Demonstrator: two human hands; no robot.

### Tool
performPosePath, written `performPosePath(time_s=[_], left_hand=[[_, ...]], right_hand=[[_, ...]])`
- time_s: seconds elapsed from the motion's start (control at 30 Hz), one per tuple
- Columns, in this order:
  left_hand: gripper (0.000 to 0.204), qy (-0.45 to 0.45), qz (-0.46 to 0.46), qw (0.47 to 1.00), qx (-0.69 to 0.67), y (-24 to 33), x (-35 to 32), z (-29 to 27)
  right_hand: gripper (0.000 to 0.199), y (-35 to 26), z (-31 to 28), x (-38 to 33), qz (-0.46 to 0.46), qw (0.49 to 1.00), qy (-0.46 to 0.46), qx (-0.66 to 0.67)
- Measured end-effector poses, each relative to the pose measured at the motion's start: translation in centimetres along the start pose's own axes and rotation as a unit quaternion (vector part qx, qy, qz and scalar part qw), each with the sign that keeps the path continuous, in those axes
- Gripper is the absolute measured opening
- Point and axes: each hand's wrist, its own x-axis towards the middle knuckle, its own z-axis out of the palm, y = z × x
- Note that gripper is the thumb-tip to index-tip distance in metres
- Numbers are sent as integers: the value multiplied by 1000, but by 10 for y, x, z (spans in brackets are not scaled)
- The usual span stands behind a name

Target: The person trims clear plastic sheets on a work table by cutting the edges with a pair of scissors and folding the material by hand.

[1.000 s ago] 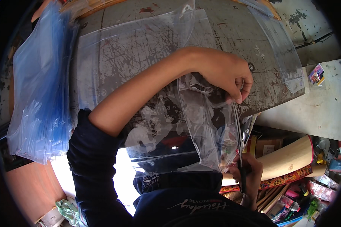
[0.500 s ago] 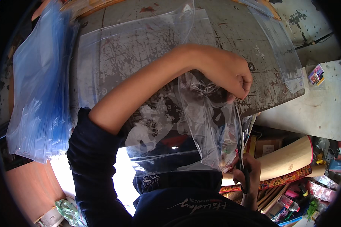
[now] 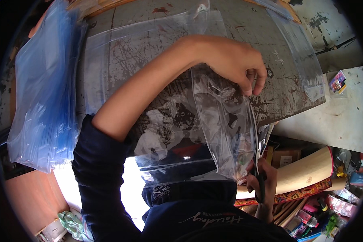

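Observation:
A clear plastic sheet point(image 3: 224, 129) lies over the worn table and hangs past its front edge, creased along its right part. My left arm reaches across the sheet, and my left hand point(image 3: 244, 66) pinches its right edge between thumb and fingertips. Below it, my right hand point(image 3: 267, 177) is closed round the black handles of a pair of scissors point(image 3: 261, 188). The blades point upward along the sheet's right edge; plastic and glare partly hide them, so I cannot tell whether they are apart.
At the left hangs a thick stack of bluish clear plastic sheets point(image 3: 44, 97). Another clear strip point(image 3: 296, 52) lies on the scratched table point(image 3: 282, 94) at the far right. Beside my right hand are a rolled beige sheet point(image 3: 302, 173) and a clutter of bottles point(image 3: 306, 219).
My left hand has shifted slightly up and left, its fingers straighter at the sheet's edge. The right hand and scissors have moved up a little.

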Motion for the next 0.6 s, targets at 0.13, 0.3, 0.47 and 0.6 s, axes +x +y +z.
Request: performPosePath(time_s=[0.13, 0.3, 0.47, 0.6], left_hand=[[15, 3, 7, 1000, -17, -3, 1, 1], [20, 0, -14, 1000, -19, -2, 3, 1], [15, 0, 5, 1000, -13, -1, 2, 0], [14, 6, 15, 1000, -16, -5, 2, 2]], right_hand=[[31, -5, 6, 3, 3, 1000, 15, 11], [29, -7, 8, 6, -12, 1000, 15, 1], [28, -8, 10, 6, 2, 1000, 18, 4], [26, -8, 12, 5, 9, 1000, 19, 7]])
